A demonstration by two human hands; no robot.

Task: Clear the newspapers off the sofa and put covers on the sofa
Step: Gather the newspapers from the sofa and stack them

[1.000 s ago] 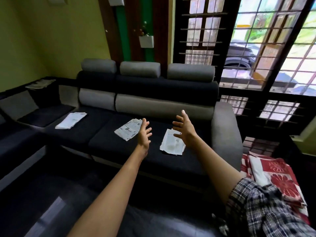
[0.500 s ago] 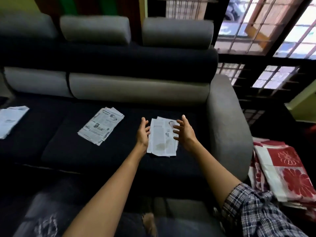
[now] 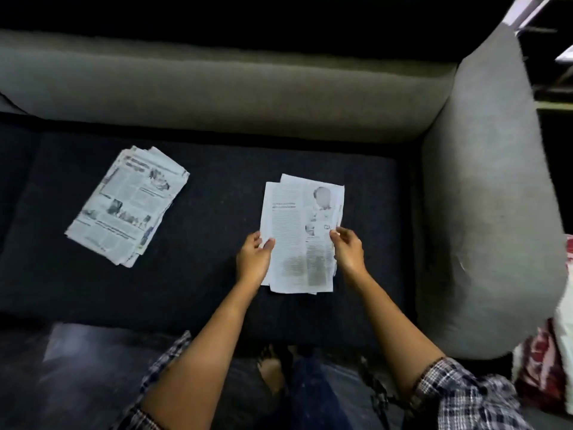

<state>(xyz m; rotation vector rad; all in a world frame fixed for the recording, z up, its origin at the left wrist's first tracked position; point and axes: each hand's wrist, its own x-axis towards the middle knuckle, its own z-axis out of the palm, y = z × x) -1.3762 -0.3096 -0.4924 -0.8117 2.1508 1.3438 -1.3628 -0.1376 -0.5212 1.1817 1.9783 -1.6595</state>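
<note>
A folded newspaper (image 3: 299, 234) lies on the dark seat of the sofa (image 3: 210, 243), near its right end. My left hand (image 3: 252, 259) grips the paper's left edge with thumb on top. Along the paper's right edge, my right hand (image 3: 347, 251) pinches it. A second folded newspaper (image 3: 127, 203) rests further left on the same seat, untouched. At the right border shows a red and white patterned cover (image 3: 539, 377), partly cut off by the frame.
The grey backrest (image 3: 217, 85) runs across the top and the grey armrest (image 3: 483, 197) rises on the right. My legs and bare foot (image 3: 271, 370) stand on the dark floor in front of the seat.
I have leaned in over the sofa, so the view now looks straight down. Both hands dropped from hovering beside the right newspaper and took hold of its two side edges.
</note>
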